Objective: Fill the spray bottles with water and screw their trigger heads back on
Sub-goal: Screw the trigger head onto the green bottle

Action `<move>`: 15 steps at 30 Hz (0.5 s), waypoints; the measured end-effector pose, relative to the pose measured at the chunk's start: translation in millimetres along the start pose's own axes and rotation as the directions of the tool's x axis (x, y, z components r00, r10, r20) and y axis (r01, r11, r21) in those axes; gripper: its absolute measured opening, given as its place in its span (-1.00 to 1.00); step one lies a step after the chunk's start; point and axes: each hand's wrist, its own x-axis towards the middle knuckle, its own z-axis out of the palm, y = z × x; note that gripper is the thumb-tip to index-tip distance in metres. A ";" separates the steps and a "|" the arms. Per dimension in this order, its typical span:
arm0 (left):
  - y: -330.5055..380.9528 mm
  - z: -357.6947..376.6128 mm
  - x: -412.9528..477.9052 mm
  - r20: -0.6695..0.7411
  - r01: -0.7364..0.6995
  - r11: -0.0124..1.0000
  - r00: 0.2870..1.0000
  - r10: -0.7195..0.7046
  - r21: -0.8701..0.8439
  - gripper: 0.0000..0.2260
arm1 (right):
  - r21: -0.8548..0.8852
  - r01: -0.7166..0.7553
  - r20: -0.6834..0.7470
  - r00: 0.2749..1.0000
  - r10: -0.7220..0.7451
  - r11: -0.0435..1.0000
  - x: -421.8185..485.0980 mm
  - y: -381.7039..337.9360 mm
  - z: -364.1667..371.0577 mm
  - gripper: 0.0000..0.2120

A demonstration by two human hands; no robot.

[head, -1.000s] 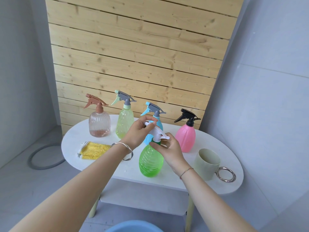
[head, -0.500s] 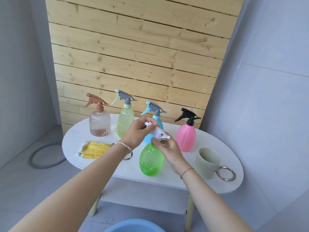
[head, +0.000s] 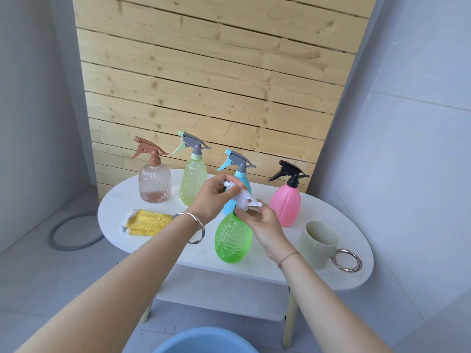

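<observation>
Toward the near edge of the white desk (head: pixel 280 273), about midway along it, the green spray bottle (head: pixel 233 240) stands upright with the white trigger head (head: pixel 243 198) seated on its neck. The left hand (head: pixel 214 197) has its grip closed on the nozzle end of that head, pinched between thumb and fingertips, while the right hand (head: pixel 265 225) grips the head's collar at the bottle neck, thumb and fingers curled round it. Just behind stands the blue spray bottle (head: pixel 240 174), partly hidden by the hands. To its right is the pink spray bottle (head: pixel 285 202) with a black head; to its left, the yellow-green spray bottle (head: pixel 193 179) and, farther left, the clear pinkish spray bottle (head: pixel 155 183) with a brown head. A folded yellow cloth (head: pixel 147 222) lies on the desk's left side, and a pale mug (head: pixel 317 244) with a metal ring handle stands on the right. A blue basin (head: pixel 204 341) shows at the near bottom edge, and a wooden slat panel (head: pixel 204 85) rises behind the desk.
</observation>
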 end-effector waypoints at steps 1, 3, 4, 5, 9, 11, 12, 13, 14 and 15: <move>-0.3 0.6 -0.3 -0.006 0.000 1.000 1.000 0.000 0.008 -0.90 | -0.020 0.026 -0.051 0.998 -0.027 0.999 -0.2 0.4 5.5 -0.80; -1.0 0.0 -0.5 -0.008 0.001 1.000 1.000 -0.001 0.017 -0.91 | -0.045 0.063 -0.101 0.993 -0.067 0.997 0.3 3.9 13.4 -0.72; -1.3 -0.3 -0.6 -0.005 0.003 1.000 1.000 -0.003 0.016 -0.91 | -0.036 0.056 -0.082 0.995 -0.058 0.998 -0.2 4.1 12.4 -0.71; -1.3 -0.4 -1.1 -0.002 0.004 1.000 1.000 -0.004 0.012 -0.92 | -0.013 0.033 -0.032 0.999 -0.033 0.999 -1.4 2.8 9.3 -0.70; -1.5 1.8 -1.0 -0.021 -0.006 1.000 1.000 0.006 0.007 -0.91 | -0.002 -0.002 0.056 0.998 0.002 1.000 -1.0 2.8 -3.2 -0.79; -0.9 2.8 -1.5 -0.026 -0.010 1.000 1.000 0.010 0.021 -0.91 | -0.059 0.053 -0.045 0.997 -0.056 0.997 0.2 3.0 6.3 -0.80; -0.7 2.6 -1.9 -0.027 -0.007 1.000 1.000 0.007 0.023 -0.91 | -0.085 0.075 -0.094 0.992 -0.083 0.994 0.7 4.2 12.1 -0.76; -1.1 2.1 -1.7 -0.029 -0.002 1.000 1.000 0.003 0.021 -0.92 | -0.092 0.081 -0.125 0.988 -0.092 0.992 0.9 5.6 16.5 -0.72; -1.0 1.5 -1.9 -0.029 0.001 1.000 1.000 -0.001 0.019 -0.92 | -0.083 0.069 -0.126 0.989 -0.079 0.994 0.9 5.6 17.1 -0.70; -0.6 1.2 -2.3 -0.027 0.002 1.000 1.000 -0.001 0.019 -0.91 | -0.052 0.045 -0.093 0.994 -0.050 0.998 0.0 3.8 14.8 -0.72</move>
